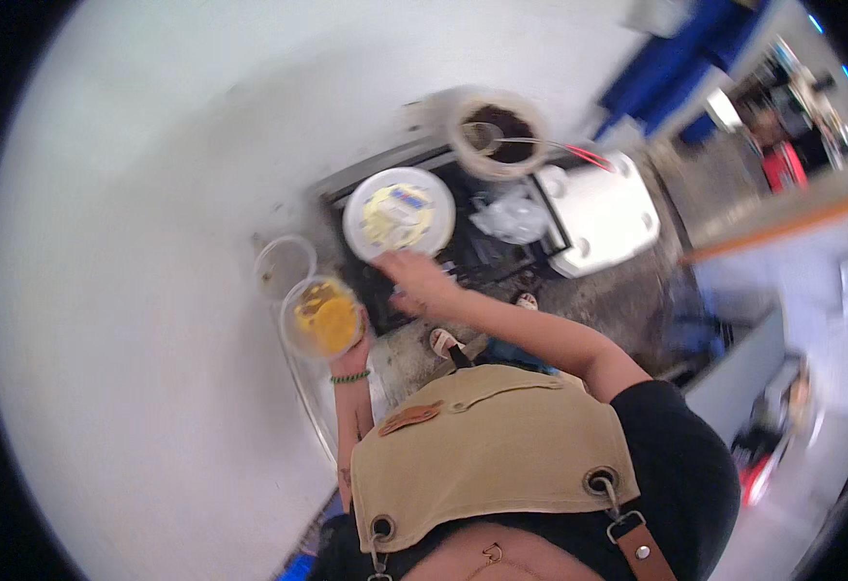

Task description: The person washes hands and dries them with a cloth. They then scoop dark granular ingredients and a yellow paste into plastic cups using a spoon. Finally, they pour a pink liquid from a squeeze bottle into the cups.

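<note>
My left hand (pixel 353 350) grips the side of a round clear plastic container (pixel 295 343) with orange-yellow contents (pixel 331 323) and some brown matter in it. A beaded green bracelet (pixel 350 377) is on that wrist. My right hand (pixel 424 285) reaches out with fingers apart, its fingertips at the near rim of a round white tub with a printed lid (pixel 424 229). Whether the fingertips touch the rim is too blurred to tell. Beside the held container lies a second round clear container or lid (pixel 290 254).
A white bucket (pixel 460 156) holds dark brown stuff and a wire strainer (pixel 480 136) with red handles (pixel 589 156). A clear plastic bag (pixel 515 218) lies near a white foam box lid (pixel 613 232). A dark frame (pixel 366 290) sits under the tub. White wall (pixel 141 218) rises at left.
</note>
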The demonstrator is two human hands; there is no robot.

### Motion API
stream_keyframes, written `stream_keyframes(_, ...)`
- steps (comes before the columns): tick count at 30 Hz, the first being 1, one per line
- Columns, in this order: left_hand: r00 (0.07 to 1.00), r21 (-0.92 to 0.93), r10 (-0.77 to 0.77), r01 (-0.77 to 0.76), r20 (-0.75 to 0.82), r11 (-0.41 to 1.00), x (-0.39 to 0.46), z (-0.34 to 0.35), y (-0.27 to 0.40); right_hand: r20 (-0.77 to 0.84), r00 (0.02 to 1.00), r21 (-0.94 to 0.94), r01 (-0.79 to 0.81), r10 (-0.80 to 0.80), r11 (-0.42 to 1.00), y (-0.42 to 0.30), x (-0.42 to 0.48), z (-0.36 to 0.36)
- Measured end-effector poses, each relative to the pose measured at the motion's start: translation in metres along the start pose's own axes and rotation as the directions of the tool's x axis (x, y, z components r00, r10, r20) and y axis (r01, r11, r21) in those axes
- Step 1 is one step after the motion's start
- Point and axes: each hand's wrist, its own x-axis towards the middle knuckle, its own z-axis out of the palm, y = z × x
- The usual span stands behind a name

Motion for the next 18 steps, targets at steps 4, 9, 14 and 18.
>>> stream_keyframes(4, 0.985, 0.052, -0.165, 0.163, 0.045, 0.985, 0.017, 0.047, -0.043, -0.201, 0.979, 0.507, 0.120, -0.018, 0.854, -0.054, -0.027, -0.055)
stream_keyframes(9, 0.929, 0.260, -0.348, 0.308, 0.126, 0.915, 0.016, 0.119, -0.128, -0.518, 0.845, 0.416, 0.115, 0.131, 0.902, -0.081, -0.062, -0.133)
stream_keyframes(14, 0.767, 0.394, -0.607, 0.502, 0.209, 0.770, 0.025, 0.172, -0.244, -0.793, 0.553, 0.318, 0.014, 0.258, 0.948, -0.080, -0.135, -0.196)
stream_keyframes(18, 0.613, 0.441, -0.769, 0.649, 0.181, 0.620, 0.022, 0.182, -0.339, -0.932, 0.163, 0.311, -0.097, 0.323, 0.946, -0.067, -0.244, -0.238)
